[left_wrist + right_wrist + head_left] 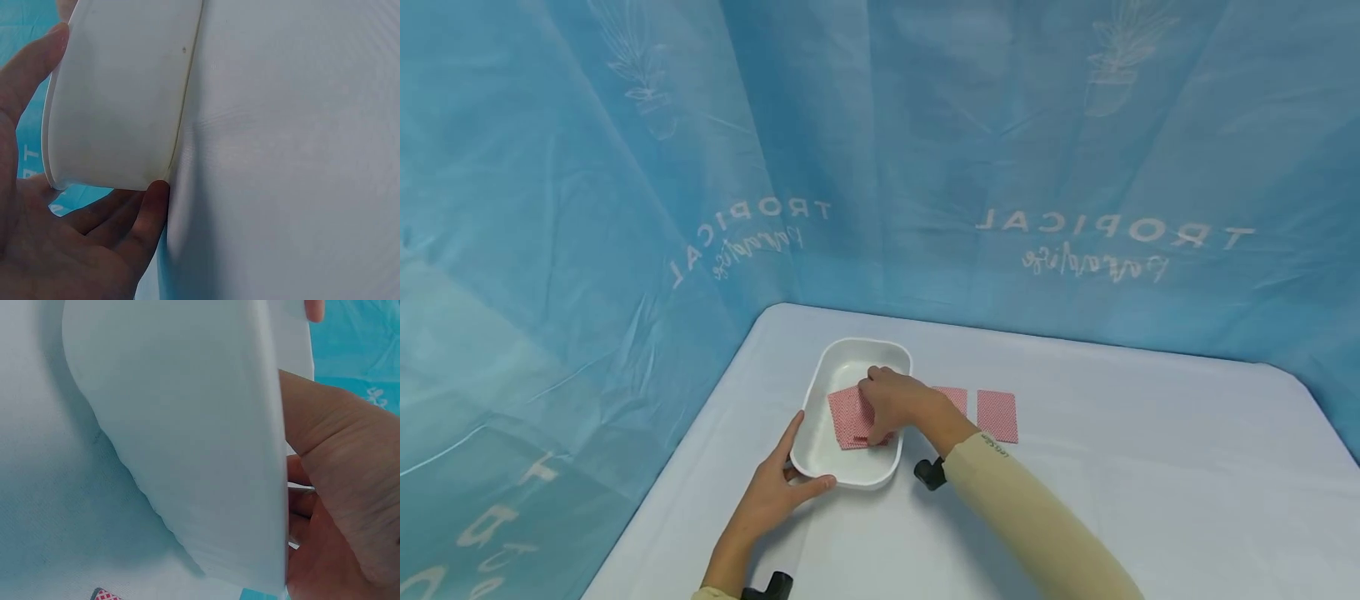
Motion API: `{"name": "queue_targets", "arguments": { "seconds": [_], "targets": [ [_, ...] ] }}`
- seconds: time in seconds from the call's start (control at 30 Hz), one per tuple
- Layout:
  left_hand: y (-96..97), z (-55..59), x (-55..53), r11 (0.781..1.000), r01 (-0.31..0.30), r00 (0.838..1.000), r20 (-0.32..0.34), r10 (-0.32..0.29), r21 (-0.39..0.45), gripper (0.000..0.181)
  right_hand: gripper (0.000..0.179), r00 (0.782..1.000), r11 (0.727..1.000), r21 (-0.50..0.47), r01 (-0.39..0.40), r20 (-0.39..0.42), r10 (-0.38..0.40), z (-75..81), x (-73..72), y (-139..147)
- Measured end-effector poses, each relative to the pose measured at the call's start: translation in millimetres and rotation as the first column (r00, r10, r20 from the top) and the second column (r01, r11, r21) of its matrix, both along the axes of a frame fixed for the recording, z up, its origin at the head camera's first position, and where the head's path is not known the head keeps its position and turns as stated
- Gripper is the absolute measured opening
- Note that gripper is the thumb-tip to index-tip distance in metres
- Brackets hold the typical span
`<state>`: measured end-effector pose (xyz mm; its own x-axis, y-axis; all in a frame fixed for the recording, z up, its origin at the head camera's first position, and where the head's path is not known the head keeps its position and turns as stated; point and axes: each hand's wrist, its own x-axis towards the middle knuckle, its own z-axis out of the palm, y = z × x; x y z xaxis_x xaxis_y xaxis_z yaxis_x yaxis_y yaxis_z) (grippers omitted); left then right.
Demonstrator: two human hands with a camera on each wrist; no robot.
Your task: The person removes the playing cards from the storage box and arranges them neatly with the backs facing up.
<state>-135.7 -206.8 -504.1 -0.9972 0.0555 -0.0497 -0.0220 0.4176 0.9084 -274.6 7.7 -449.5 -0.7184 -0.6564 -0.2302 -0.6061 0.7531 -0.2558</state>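
Left hand (pixel 769 493): grasps the near left corner of a white, rounded-rectangular, high-sided tray (pixel 850 471), thumb at the near rim, other fingers along the outer left wall. Right hand (pixel 891 402): reaches into the tray from the right, fingers bent, gripping red-and-white, finely patterned, rectangular cards (pixel 844 421); exact count hidden beneath the palm. Inside the tray: overlapping cards, lying mid-floor. Just right of the tray: a partly covered red-and-white patterned card (pixel 953 397) behind the right forearm; beside it, slightly apart, a matching flat rectangular card (pixel 997 416). On the right forearm: a pale khaki fabric sleeve (pixel 1037 517) with small dark lettering; near the wrist, a black fitting (pixel 930 474). Beneath all: a white, round-cornered table (pixel 1150 433). Behind and at left: blue sheeting (pixel 962 150), printed with mirrored white "TROPICAL Paradise" lettering and potted plants.
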Motion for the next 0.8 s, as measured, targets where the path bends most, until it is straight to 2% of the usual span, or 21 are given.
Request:
{"name": "queue_targets", "arguments": {
  "seconds": [0.13, 0.3, 0.47, 0.8],
  "targets": [
    [-1.3, 0.4, 0.3, 1.000, 0.028, 1.000, -0.003, -0.028, 0.007, 0.105, 0.069, 1.000, 1.000, 0.012, -0.002, -0.022, 0.002, 4.4, 0.7, -1],
    [-3.8, 0.8, 2.1, 1.000, 0.010, 1.000, 0.007, -0.010, 0.011, 0.106, 0.074, 0.997, 0.999, -0.018, -0.039, -0.061, 0.038, 12.6, 2.8, -3],
    [-5.1, 0.7, 3.2, 1.000, 0.005, 1.000, 0.019, -0.005, 0.000, 0.106, 0.075, 0.997, 0.999, -0.038, -0.037, -0.063, 0.035, 21.8, 7.1, -5],
    [-3.4, 2.9, 0.8, 1.000, 0.026, 0.999, 0.019, -0.026, 0.013, 0.106, 0.082, 0.995, 0.999, -0.001, -0.044, -0.091, 0.044, 31.4, 6.8, 0]
  ]
}}
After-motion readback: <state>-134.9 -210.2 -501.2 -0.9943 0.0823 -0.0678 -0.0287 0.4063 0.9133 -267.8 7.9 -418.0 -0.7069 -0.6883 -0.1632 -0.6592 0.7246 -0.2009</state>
